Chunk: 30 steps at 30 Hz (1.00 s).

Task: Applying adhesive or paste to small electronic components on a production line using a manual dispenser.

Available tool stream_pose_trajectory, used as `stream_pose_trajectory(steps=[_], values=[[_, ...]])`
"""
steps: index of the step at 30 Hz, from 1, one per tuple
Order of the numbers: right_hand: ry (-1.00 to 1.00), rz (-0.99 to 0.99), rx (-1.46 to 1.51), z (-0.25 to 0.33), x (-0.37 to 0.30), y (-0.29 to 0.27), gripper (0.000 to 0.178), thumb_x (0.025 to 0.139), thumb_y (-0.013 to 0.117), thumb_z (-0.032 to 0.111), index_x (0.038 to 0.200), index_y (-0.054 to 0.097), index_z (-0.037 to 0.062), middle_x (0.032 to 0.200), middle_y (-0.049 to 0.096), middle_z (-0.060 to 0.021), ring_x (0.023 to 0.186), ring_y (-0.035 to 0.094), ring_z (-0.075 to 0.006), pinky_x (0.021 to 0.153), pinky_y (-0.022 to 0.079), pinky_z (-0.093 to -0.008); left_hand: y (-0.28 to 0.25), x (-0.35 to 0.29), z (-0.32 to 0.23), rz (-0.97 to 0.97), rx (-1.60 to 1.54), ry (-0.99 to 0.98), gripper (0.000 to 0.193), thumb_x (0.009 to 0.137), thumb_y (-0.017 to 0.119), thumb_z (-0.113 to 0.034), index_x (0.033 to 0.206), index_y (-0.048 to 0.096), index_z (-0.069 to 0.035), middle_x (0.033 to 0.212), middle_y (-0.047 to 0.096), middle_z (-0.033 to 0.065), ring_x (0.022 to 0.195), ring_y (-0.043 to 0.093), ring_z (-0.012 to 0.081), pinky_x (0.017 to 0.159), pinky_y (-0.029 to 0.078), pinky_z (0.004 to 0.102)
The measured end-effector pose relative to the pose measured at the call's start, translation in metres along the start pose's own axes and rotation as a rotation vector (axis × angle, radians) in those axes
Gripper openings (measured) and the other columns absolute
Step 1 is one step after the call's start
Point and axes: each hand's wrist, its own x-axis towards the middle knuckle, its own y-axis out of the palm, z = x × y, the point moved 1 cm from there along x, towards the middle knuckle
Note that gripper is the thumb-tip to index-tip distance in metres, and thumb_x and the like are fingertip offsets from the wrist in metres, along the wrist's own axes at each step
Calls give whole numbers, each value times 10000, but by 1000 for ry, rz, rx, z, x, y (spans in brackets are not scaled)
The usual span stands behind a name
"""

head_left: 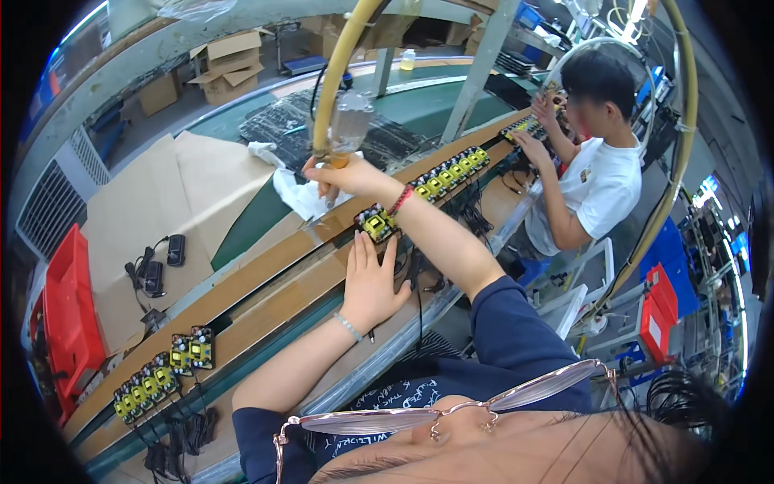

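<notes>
My left hand (372,286) has its fingers stretched out, their tips touching the near edge of a small circuit board (376,225) with a yellow transformer. That board sits on the brown rail track (282,300). Above and beyond it, my right hand (348,179) is closed. A yellow hose (326,105) comes down to its fingers, and a clear container (352,121) with amber liquid lies just above them; what the fingers grip is hidden. A row of similar boards (447,173) continues along the track to the right, and more boards (149,391) lie at the lower left.
Black cables (181,440) hang off the near side of the track. Across it lie cardboard (161,189), black adapters (153,274), white tissue (298,194) and a red bin (72,306). A co-worker in a white shirt (605,185) handles boards at right. A yellow hose (685,113) arches overhead.
</notes>
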Motion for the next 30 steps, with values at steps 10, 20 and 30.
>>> stream_pose_trajectory(steps=[10,20,30], values=[[-2,18,12,-13,22,17,240,855,628,249,975,585,45,624,577,-24,536,581,-122,473,486,-262,111,101,-12,-199,-164,77,600,810,558,-275,1295,384,32,1224,393,377,1117,388,525,955,301,547],[-168,-323,-20,-32,2,3,241,848,647,282,878,624,44,566,572,-26,469,539,-109,425,414,-240,118,68,-29,-112,-364,316,576,733,589,-336,1202,493,-17,1268,413,299,1220,374,409,1001,331,469],[-347,-557,-336,-77,-16,9,301,896,568,263,949,582,-34,754,624,-112,646,579,-255,629,464,-366,-226,-141,80,-152,104,-588,191,668,653,-112,826,628,-8,902,604,187,945,550,354,810,447,423]])
